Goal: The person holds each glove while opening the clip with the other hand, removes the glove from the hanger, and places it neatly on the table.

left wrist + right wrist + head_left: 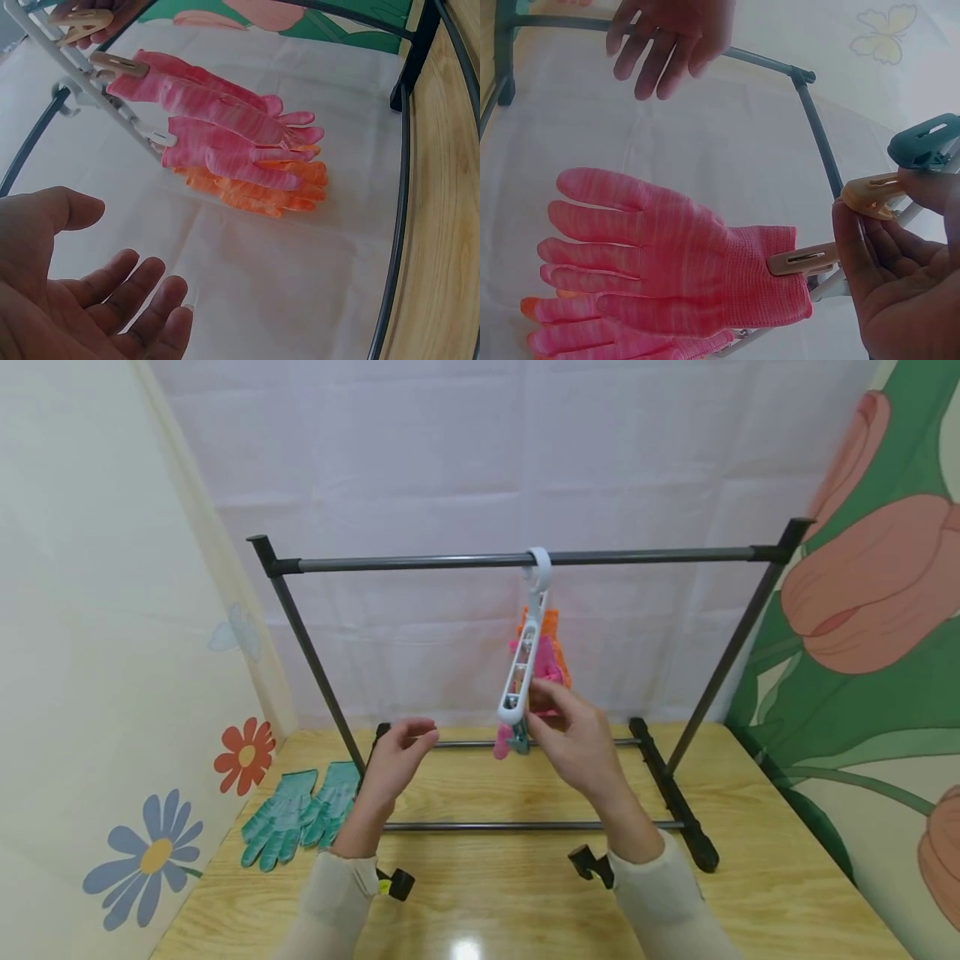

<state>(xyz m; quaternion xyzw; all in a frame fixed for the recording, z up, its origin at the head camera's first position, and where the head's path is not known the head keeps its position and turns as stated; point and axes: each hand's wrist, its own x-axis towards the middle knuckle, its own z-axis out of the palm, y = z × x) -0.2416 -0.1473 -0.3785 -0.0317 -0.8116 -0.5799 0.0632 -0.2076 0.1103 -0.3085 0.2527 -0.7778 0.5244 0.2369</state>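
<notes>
A white clip hanger (513,693) hangs by its hook from the rack's top bar. Pink gloves (217,109) and orange gloves (247,199) dangle from its clips. My right hand (577,743) is at the hanger's near end, thumb and fingers pinching a beige clothes clip (870,193). Beside that clip is a teal clip (922,146) with nothing visible in it; another beige clip (802,260) grips a pink glove's cuff. My left hand (397,760) is held in the air left of the hanger, fingers loosely bent, touching nothing.
The black rack (412,562) stands on a wooden table (480,877). A pair of green gloves (288,818) lies flat at the left, by the rack's left leg. Behind is a white cloth (420,460); printed cloths hang at both sides.
</notes>
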